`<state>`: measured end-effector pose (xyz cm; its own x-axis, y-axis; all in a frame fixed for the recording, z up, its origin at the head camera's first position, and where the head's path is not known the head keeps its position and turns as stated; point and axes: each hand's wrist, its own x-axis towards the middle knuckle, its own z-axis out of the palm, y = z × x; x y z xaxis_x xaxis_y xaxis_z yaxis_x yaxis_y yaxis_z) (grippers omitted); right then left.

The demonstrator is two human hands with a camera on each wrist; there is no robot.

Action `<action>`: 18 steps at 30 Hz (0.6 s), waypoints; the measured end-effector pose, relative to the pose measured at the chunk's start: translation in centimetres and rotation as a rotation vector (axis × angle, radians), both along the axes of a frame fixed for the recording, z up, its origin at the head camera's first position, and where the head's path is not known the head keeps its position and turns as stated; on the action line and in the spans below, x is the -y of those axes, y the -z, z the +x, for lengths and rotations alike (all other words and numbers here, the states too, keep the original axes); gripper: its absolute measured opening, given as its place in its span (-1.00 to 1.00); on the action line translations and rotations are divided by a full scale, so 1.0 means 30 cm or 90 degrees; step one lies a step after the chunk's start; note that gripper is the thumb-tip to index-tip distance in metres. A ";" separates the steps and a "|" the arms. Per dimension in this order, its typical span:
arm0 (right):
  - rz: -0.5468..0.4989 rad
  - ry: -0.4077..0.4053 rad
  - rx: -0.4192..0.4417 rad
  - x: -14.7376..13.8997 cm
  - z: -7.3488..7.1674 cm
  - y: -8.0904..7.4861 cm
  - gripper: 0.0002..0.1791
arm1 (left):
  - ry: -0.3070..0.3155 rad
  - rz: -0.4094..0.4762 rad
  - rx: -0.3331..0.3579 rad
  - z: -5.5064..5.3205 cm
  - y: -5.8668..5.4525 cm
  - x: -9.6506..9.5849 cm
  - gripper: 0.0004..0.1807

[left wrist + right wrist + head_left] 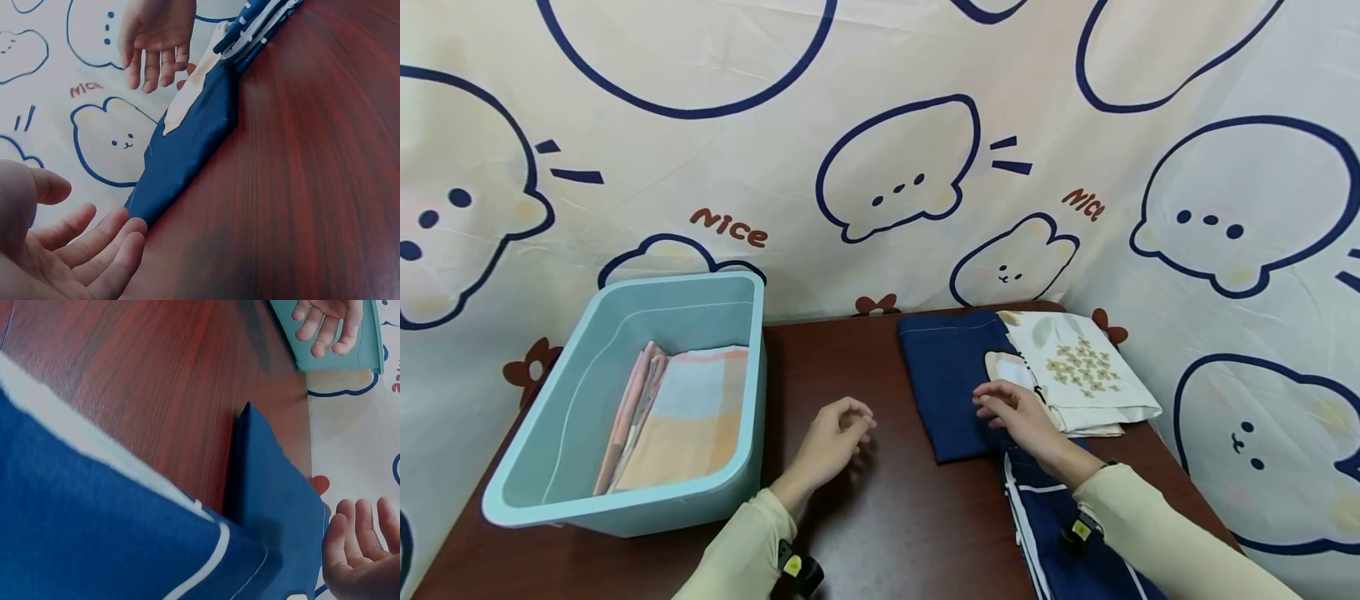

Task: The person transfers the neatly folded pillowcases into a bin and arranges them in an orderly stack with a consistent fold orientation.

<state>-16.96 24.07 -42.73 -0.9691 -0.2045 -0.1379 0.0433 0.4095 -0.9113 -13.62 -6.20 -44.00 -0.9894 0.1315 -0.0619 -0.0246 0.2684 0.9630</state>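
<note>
My left hand point(831, 446) hovers over the brown table between the tub and the cloths, its fingers loosely bent around nothing. Above the folded navy cloth point(936, 383) is my right hand point(1018, 417), also holding nothing, with relaxed fingers in the right wrist view. Beside that cloth lies a folded white cloth point(1086, 362) with a yellow flower print. Nearer to me, a navy cloth with white stripes point(1052, 525) lies folded under my right forearm, which covers part of it. In the left wrist view, the left hand's fingers point(103, 250) are spread, apart from the navy cloth point(187, 150).
A light blue plastic tub point(748, 417) stands on the left of the table point(842, 350). Inside, a plaid cloth point(692, 417) lies folded next to upright pink folded fabric point(628, 417). A cartoon-printed curtain point(790, 167) hangs behind the table and along both sides.
</note>
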 end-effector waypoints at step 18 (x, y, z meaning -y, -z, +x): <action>0.084 0.067 -0.057 -0.064 -0.042 0.007 -0.59 | -0.034 0.068 0.091 -0.079 0.091 -0.121 -0.72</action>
